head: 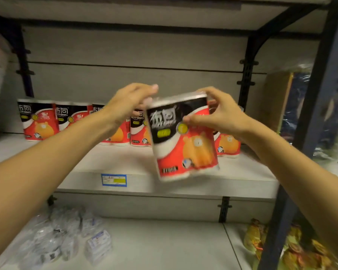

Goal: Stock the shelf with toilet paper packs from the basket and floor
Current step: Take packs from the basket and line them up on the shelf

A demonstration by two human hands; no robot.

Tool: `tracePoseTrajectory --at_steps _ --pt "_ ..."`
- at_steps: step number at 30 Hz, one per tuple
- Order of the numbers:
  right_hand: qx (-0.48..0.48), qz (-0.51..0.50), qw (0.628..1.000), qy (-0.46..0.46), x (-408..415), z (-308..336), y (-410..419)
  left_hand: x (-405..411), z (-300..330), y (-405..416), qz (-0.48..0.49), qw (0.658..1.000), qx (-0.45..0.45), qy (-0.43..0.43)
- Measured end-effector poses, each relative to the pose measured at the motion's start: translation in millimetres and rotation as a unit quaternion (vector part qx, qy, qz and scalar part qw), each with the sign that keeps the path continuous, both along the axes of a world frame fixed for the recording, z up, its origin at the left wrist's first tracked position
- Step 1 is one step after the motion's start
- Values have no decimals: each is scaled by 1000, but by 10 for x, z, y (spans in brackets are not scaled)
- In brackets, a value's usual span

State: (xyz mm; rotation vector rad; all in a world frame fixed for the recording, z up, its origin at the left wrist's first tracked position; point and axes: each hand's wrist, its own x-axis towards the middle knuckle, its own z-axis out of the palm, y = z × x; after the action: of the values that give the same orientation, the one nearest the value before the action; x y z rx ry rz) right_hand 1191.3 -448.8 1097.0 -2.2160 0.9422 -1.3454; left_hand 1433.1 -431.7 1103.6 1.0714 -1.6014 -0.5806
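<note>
My right hand pinches the red-and-black plastic-wrapped toilet paper pack (tilted, blurred); my left hand curls at its top corner, grip unclear.

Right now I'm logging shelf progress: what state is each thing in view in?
Held toilet paper pack: in the air in front of the shelf, tilted, sealed, blurred.
Right hand: pinches the pack's top right.
Left hand: at the pack's top left; grip unclear.
Row of packs: upright at the back of the shelf.
Shelf: front part bare.
Price tag: stuck on the shelf edge.
Clear-wrapped items: lying on the lower shelf.
</note>
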Motion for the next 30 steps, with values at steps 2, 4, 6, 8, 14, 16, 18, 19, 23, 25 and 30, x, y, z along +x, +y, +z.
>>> tracePoseTrajectory --at_steps 2,4,6,8,14,16,18,19,23,25,30 --pt "-14 -80 994 -76 -98 55 -162 150 -17 -10 37 999 -2 14" --pt "-33 -138 983 -117 -155 85 -308 271 -115 -20 53 998 16 0" --pt "-53 -173 977 -117 -154 92 -438 312 -247 -20 58 997 39 -29" --pt "-69 -198 974 -89 -114 55 -581 288 -365 -7 52 996 60 -38" --pt "-89 -230 968 48 41 -155 -1030 170 -580 1 27 994 100 -44" --pt "-77 -231 967 78 66 -232 -1137 160 -625 -9 27 993 109 -44" --pt "-89 -256 954 125 85 -326 -1242 165 -656 -27 25 992 119 -40" --pt "-109 -286 938 163 89 -366 -1282 169 -665 -33 25 991 123 -36" --pt "-175 -392 859 279 48 -415 -1391 165 -697 -84 24 990 133 -28" --pt "-160 -406 843 315 -4 -437 -1424 147 -721 -119 23 990 137 -20" --pt "-85 -377 826 410 -205 -424 -1445 77 -785 -212 18 989 149 -5"
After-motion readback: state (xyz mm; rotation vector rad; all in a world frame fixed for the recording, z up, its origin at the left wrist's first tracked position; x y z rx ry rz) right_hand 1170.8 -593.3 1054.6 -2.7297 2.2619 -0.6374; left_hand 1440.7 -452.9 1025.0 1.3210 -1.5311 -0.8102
